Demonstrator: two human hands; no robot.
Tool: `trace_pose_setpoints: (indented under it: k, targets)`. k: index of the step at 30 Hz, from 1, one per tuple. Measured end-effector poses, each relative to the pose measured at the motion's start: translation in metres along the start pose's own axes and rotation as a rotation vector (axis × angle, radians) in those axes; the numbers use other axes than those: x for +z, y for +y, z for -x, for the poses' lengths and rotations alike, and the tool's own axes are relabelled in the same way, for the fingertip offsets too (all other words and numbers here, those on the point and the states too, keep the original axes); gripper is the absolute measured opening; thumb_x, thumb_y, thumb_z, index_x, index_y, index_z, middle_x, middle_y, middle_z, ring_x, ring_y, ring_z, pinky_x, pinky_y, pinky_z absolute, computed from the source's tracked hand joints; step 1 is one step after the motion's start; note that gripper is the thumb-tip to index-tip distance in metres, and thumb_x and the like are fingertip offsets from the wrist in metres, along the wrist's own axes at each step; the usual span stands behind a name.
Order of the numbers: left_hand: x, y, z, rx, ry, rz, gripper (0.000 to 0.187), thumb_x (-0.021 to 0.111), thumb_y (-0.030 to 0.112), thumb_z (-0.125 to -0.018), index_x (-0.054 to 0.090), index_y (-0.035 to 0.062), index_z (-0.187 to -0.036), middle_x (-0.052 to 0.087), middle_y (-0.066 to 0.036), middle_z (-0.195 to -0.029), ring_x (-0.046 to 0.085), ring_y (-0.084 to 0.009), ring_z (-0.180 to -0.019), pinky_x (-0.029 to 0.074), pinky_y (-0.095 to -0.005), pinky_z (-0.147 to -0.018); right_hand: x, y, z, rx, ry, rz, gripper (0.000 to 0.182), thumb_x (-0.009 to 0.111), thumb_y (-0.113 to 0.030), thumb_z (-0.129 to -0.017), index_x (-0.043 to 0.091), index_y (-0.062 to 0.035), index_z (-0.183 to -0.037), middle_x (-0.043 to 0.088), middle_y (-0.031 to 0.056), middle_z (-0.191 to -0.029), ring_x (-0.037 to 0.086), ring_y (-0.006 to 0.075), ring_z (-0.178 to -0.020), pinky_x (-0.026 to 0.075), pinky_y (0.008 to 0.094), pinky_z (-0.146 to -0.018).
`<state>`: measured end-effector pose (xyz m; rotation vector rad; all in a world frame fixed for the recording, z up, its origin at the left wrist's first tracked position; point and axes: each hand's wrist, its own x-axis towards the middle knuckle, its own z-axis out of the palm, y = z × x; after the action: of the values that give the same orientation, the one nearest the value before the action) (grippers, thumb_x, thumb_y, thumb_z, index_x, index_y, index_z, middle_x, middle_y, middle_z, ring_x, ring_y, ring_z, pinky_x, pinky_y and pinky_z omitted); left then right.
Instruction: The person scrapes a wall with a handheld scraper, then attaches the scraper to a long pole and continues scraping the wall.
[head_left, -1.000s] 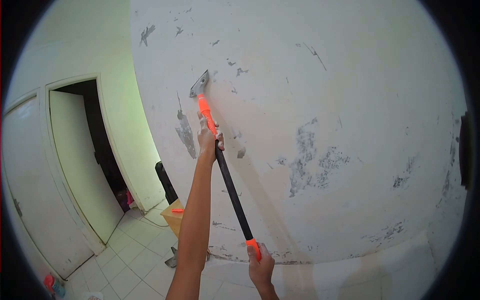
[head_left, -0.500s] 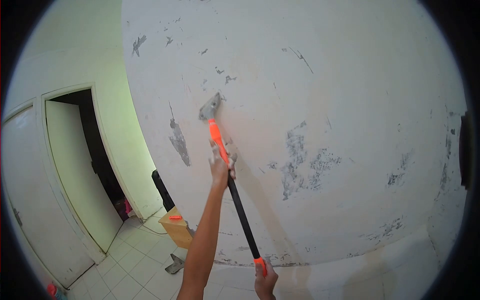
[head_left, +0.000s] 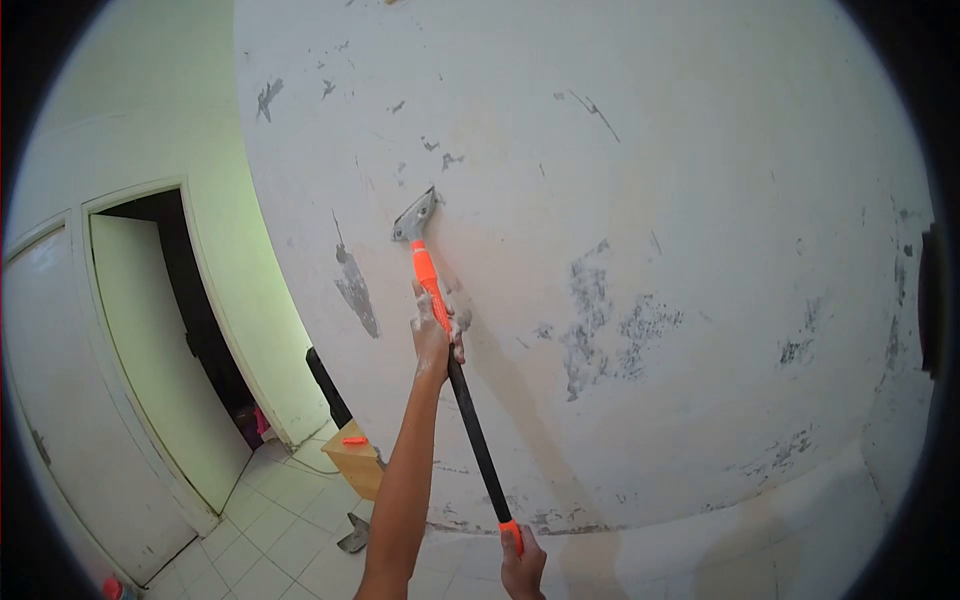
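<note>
A long-handled scraper (head_left: 475, 430) with a black shaft and orange grips leans up against a white wall (head_left: 680, 170). Its metal blade (head_left: 414, 216) lies flat on the wall, just below a few small grey chipped spots. My left hand (head_left: 436, 335) is stretched upward and closed around the shaft just under the upper orange grip. My right hand (head_left: 522, 570) grips the orange lower end at the bottom edge of the view. The wall has grey patches where paint is gone.
An open doorway (head_left: 170, 330) with a white door stands at the left. A small wooden box (head_left: 358, 462) with an orange item on it sits by the wall's foot, beside a dark leaning object (head_left: 328, 375). A small scraper (head_left: 352, 535) lies on the tiled floor (head_left: 270, 545).
The blade slid down the wall in the first half second, then stayed almost in place. Both hands kept their grip and moved down with the scraper.
</note>
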<state>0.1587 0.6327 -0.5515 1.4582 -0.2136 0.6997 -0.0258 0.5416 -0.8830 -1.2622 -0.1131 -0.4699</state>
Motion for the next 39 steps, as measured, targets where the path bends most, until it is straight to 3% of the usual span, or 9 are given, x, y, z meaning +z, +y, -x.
trace_pose_setpoints:
  k: [12,14,17,23,25,29,31,33,39]
  targets:
    - [0.001,0.015,-0.011,-0.013,0.024,0.025,0.061,0.029,0.068,-0.099,0.047,0.0102,-0.088,0.038,-0.001,-0.046,0.038,-0.0166,-0.027,0.034,-0.0307,-0.026,0.003,-0.005,-0.012,0.007,0.008,-0.019,0.048,0.054,-0.052,-0.100,0.068,-0.0058,-0.100,0.057,0.0038,-0.067,0.052,0.0141,-0.063,0.043,0.0330,-0.059]
    - [0.002,0.012,-0.016,0.009,0.033,0.032,0.062,0.029,0.069,-0.098,0.047,0.0104,-0.088,0.038,-0.001,-0.046,0.038,-0.0167,-0.027,0.033,-0.0307,-0.026,-0.003,-0.012,-0.024,0.008,-0.080,0.042,0.035,0.062,-0.035,-0.098,0.066,-0.0002,-0.101,0.055,0.0041,-0.062,0.051,0.0131,-0.056,0.042,0.0302,-0.054]
    - [0.007,0.003,-0.004,-0.007,0.049,0.035,0.063,0.029,0.070,-0.097,0.047,0.0104,-0.088,0.037,0.000,-0.046,0.037,-0.0167,-0.027,0.033,-0.0300,-0.025,-0.019,-0.016,-0.021,0.102,-0.087,0.117,0.034,0.063,-0.035,-0.097,0.066,-0.0007,-0.101,0.056,0.0066,-0.064,0.052,0.0148,-0.057,0.043,0.0308,-0.056]
    - [-0.001,-0.003,-0.002,0.008,0.016,-0.024,0.065,0.028,0.072,-0.096,0.046,0.0105,-0.088,0.037,0.000,-0.045,0.037,-0.0168,-0.027,0.033,-0.0303,-0.025,-0.007,0.003,-0.008,0.022,0.037,-0.029,0.047,0.055,-0.050,-0.100,0.069,-0.0059,-0.099,0.057,0.0023,-0.066,0.052,0.0137,-0.063,0.043,0.0332,-0.059]
    - [-0.003,0.012,-0.020,-0.019,0.028,0.000,0.065,0.029,0.073,-0.096,0.047,0.0107,-0.089,0.038,0.000,-0.045,0.038,-0.0166,-0.028,0.033,-0.0301,-0.025,-0.006,-0.017,-0.025,0.059,-0.116,0.089,0.037,0.062,-0.037,-0.097,0.066,-0.0009,-0.102,0.059,0.0103,-0.069,0.057,0.0204,-0.063,0.045,0.0341,-0.061]
    - [-0.005,0.018,-0.031,0.027,0.024,0.059,0.065,0.033,0.073,-0.095,0.048,0.0104,-0.091,0.040,0.000,-0.047,0.040,-0.0158,-0.030,0.034,-0.0297,-0.027,-0.011,-0.029,-0.044,0.084,-0.145,0.171,0.042,0.059,-0.048,-0.096,0.068,-0.0085,-0.110,0.066,0.0127,-0.074,0.067,0.0319,-0.071,0.049,0.0389,-0.066]
    - [0.004,0.002,-0.015,0.059,0.057,0.041,0.064,0.031,0.070,-0.097,0.047,0.0080,-0.088,0.038,-0.002,-0.045,0.040,-0.0175,-0.027,0.035,-0.0305,-0.026,-0.021,-0.013,-0.038,0.096,-0.122,0.152,0.040,0.061,-0.045,-0.096,0.068,-0.0076,-0.108,0.067,0.0121,-0.073,0.067,0.0307,-0.069,0.049,0.0373,-0.065]
    - [0.010,-0.021,0.008,0.051,0.050,0.009,0.068,0.030,0.074,-0.096,0.048,0.0087,-0.089,0.039,-0.001,-0.046,0.039,-0.0158,-0.028,0.034,-0.0301,-0.026,-0.031,0.012,-0.022,0.100,-0.047,0.150,0.038,0.062,-0.038,-0.097,0.067,-0.0009,-0.105,0.059,0.0075,-0.067,0.057,0.0172,-0.061,0.046,0.0330,-0.061]
    - [0.030,-0.081,0.068,-0.033,-0.014,0.007,0.067,0.031,0.071,-0.098,0.047,0.0069,-0.087,0.037,-0.002,-0.044,0.039,-0.0153,-0.027,0.034,-0.0291,-0.026,-0.045,0.072,0.027,0.109,0.080,0.045,0.044,0.054,-0.047,-0.101,0.067,-0.0046,-0.098,0.052,0.0017,-0.064,0.047,0.0125,-0.061,0.041,0.0318,-0.056]
